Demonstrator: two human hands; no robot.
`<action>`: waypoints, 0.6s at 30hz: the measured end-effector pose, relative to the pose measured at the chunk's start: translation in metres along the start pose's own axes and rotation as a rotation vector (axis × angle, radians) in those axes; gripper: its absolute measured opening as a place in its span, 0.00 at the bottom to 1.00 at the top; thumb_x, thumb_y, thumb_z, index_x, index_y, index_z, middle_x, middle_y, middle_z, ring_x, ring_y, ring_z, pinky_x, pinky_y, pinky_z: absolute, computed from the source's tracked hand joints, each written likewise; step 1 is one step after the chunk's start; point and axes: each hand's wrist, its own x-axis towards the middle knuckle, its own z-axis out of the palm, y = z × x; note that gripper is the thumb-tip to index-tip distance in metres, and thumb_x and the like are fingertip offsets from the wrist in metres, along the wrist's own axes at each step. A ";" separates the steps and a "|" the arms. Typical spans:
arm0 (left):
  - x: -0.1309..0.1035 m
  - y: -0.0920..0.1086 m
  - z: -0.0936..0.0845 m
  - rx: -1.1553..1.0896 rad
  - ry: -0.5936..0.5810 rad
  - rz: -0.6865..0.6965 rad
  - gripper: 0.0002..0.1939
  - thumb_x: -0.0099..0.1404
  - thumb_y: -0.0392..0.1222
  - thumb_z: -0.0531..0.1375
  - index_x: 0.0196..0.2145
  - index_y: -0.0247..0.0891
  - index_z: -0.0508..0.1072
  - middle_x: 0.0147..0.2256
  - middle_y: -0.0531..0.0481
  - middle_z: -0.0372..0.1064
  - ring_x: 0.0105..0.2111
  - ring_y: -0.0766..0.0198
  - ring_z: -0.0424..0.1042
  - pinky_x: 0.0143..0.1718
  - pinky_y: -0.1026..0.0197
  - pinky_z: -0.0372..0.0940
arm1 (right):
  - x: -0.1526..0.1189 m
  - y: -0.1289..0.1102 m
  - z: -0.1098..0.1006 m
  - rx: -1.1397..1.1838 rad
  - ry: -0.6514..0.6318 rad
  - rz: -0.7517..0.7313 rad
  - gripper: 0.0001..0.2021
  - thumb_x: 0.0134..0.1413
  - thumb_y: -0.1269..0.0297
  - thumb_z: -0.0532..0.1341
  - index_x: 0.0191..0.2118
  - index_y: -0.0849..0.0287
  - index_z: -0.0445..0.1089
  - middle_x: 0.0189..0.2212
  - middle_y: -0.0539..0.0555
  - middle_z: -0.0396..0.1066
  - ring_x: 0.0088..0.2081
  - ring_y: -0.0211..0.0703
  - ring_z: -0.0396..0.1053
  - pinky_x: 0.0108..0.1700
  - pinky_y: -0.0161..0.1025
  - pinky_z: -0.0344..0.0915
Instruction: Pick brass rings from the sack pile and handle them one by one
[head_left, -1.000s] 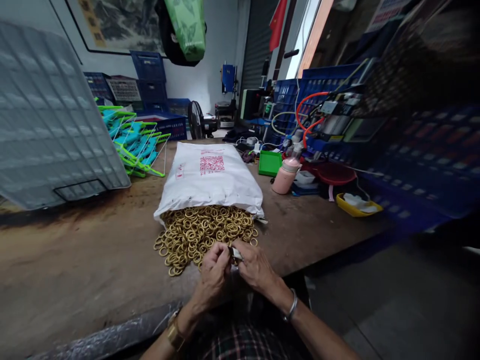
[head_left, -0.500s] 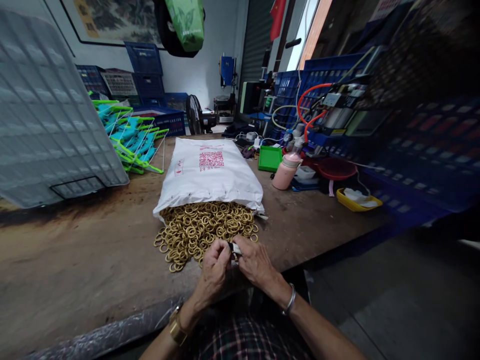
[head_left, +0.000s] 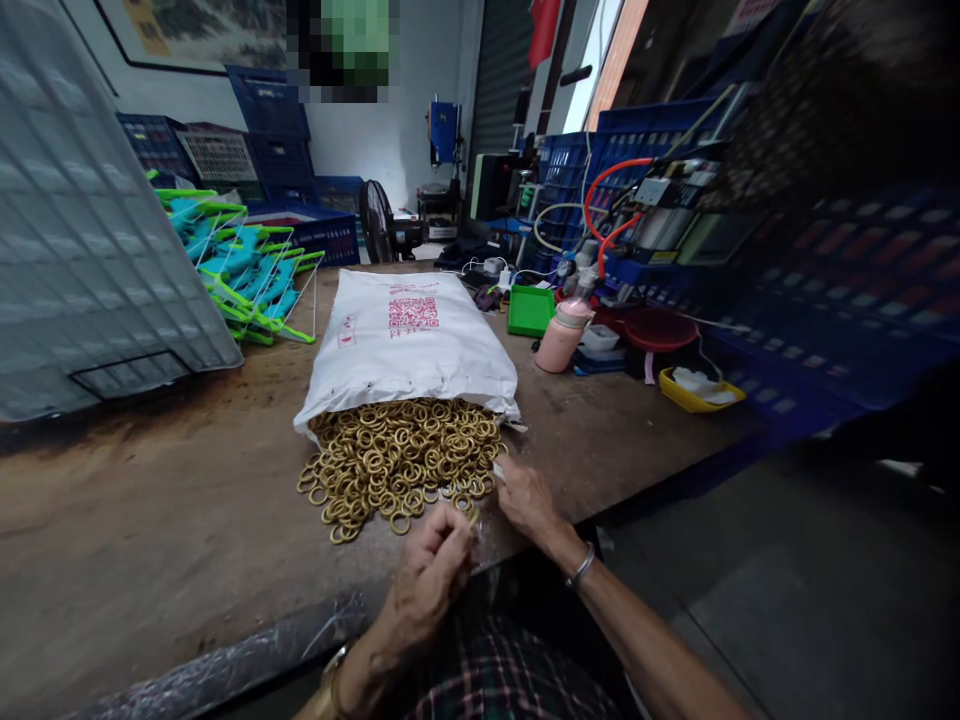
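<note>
Brass-coloured rings [head_left: 405, 450], heaped on the counter [head_left: 195, 470] at the mouth of a white bag [head_left: 412, 350]. Right hand [head_left: 527, 497] nearer: fingers bent at the heap's right edge, rings directly to their left; touching or just beside, cannot tell. A white patch shows at the fingertips; whether anything is grasped, cannot tell. Left hand [head_left: 429, 568] lower, on the near side; fingers curled in, thumb pressed down, apparently pinching a blurred bit [head_left: 474, 522], too small to name. From there the heap lies ahead, mostly to the left. Single rings round, no long axis, mostly flat or leaning on one another, no common direction. Heap itself wider across than deep; bag mouth faces the person.
</note>
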 end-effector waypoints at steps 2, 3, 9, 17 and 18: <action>0.002 0.001 0.000 -0.127 -0.002 -0.095 0.18 0.59 0.56 0.55 0.27 0.37 0.64 0.18 0.58 0.54 0.16 0.73 0.48 0.16 0.68 0.43 | 0.008 0.014 0.001 0.020 0.077 0.077 0.13 0.52 0.74 0.49 0.40 0.61 0.66 0.28 0.55 0.72 0.30 0.40 0.67 0.30 0.34 0.49; 0.005 0.001 -0.001 -0.174 0.019 -0.125 0.19 0.58 0.57 0.56 0.27 0.37 0.65 0.17 0.58 0.53 0.15 0.74 0.47 0.16 0.68 0.42 | 0.012 0.020 0.001 0.034 0.105 0.111 0.11 0.54 0.72 0.49 0.39 0.61 0.66 0.28 0.55 0.71 0.30 0.40 0.67 0.30 0.34 0.50; 0.017 -0.006 -0.009 -0.347 0.129 -0.170 0.15 0.54 0.50 0.62 0.28 0.36 0.66 0.26 0.53 0.65 0.17 0.75 0.56 0.14 0.71 0.48 | 0.035 0.032 0.007 0.001 0.115 0.222 0.09 0.57 0.66 0.50 0.39 0.60 0.66 0.34 0.57 0.73 0.35 0.42 0.70 0.31 0.34 0.52; 0.017 -0.019 -0.018 -0.607 0.170 -0.355 0.12 0.50 0.42 0.66 0.28 0.33 0.69 0.27 0.51 0.67 0.24 0.71 0.67 0.18 0.72 0.59 | 0.045 0.028 0.008 -0.084 0.062 0.273 0.11 0.54 0.68 0.51 0.40 0.60 0.67 0.37 0.59 0.73 0.38 0.46 0.71 0.31 0.36 0.54; 0.017 -0.019 -0.017 -0.607 0.194 -0.367 0.12 0.49 0.42 0.67 0.27 0.33 0.69 0.27 0.50 0.68 0.25 0.70 0.68 0.19 0.71 0.60 | 0.046 0.027 0.007 -0.086 0.056 0.276 0.11 0.53 0.68 0.51 0.40 0.60 0.67 0.36 0.59 0.73 0.38 0.46 0.71 0.31 0.36 0.54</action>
